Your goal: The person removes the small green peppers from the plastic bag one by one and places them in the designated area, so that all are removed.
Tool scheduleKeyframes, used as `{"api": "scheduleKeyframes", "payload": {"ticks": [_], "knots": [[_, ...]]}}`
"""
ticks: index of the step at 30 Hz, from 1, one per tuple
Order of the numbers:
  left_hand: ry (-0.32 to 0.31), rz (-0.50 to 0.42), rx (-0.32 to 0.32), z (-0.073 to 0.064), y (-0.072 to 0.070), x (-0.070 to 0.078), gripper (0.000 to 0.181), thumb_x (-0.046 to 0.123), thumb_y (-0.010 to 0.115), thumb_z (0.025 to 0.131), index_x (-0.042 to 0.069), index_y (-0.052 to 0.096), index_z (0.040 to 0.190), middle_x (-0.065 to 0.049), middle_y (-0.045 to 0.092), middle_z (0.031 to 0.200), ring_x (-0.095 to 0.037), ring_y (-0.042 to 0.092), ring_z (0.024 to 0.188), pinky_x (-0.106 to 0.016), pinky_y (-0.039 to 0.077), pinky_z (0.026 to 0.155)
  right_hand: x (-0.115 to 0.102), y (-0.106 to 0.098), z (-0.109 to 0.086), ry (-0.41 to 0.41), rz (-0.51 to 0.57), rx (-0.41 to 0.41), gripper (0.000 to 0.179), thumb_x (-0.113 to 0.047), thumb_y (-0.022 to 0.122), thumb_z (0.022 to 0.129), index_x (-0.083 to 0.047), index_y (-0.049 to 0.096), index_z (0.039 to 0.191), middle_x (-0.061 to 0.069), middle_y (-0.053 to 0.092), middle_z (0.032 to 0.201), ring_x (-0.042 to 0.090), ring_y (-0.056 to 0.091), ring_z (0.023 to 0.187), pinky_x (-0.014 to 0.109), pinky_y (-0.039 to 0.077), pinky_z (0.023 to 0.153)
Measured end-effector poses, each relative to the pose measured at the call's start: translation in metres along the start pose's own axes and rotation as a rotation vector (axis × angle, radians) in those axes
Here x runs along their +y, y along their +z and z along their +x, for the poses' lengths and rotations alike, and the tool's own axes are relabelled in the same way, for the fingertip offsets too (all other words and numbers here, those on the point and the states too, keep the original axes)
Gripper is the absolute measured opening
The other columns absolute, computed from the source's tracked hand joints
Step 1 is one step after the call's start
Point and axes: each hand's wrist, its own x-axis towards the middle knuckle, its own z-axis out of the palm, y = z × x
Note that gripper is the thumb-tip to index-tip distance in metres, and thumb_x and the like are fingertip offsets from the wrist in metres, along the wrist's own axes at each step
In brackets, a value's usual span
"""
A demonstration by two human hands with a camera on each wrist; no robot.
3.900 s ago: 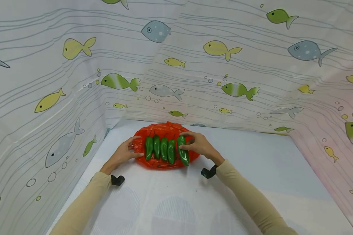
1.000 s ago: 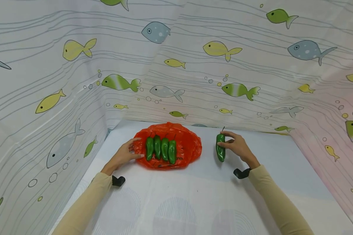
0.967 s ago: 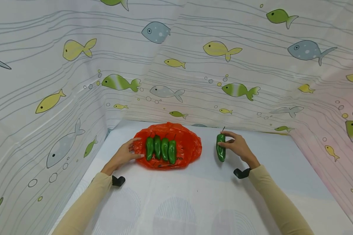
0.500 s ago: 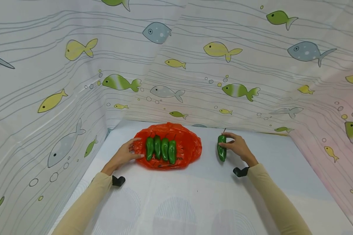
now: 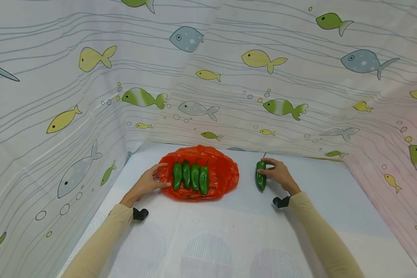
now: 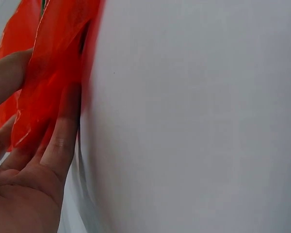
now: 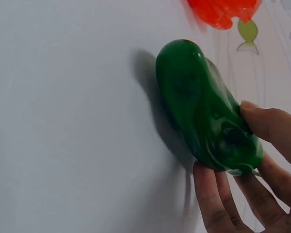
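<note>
Several glossy green peppers (image 5: 195, 177) lie side by side in an opened red plastic bag (image 5: 226, 173) on the white table. My left hand (image 5: 147, 183) holds the bag's left edge, thumb and fingers spread round it; in the left wrist view some of the red plastic (image 6: 53, 77) covers the fingertips. To the right of the bag, my right hand (image 5: 279, 173) holds a single green pepper (image 5: 260, 181) near its stem end, stem pointing away. The right wrist view shows this pepper (image 7: 194, 97) between thumb and fingers, its shadow falling on the tabletop beside it.
Fish-printed curtain walls (image 5: 229, 88) enclose the table at the back and both sides. A white cloth (image 5: 208, 239) with pale round patterns covers the near part of the table. Dark wrist mounts (image 5: 281, 202) sit below both hands.
Earlier the right hand held this pepper over the bag's right side; it has carried it right, off the bag. In the last second it shifted only slightly. The left hand stays at the bag.
</note>
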Motion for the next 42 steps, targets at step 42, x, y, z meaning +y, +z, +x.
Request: {"api": "scheduleKeyframes", "payload": {"ticks": [42], "knots": [[-0.024, 0.029, 0.03, 0.022, 0.001, -0.042, 0.083, 0.016, 0.086, 0.084, 0.015, 0.042, 0.155, -0.02, 0.045, 0.153, -0.043, 0.051, 0.133, -0.053, 0.047, 0.107, -0.027, -0.003, -0.007, -0.095, -0.051, 0.095, 0.06, -0.039, 0.076, 0.094, -0.013, 0.058, 0.144, 0.019, 0.054, 0.145, 0.038, 0.053, 0.129, 0.06, 0.045, 0.104]]}}
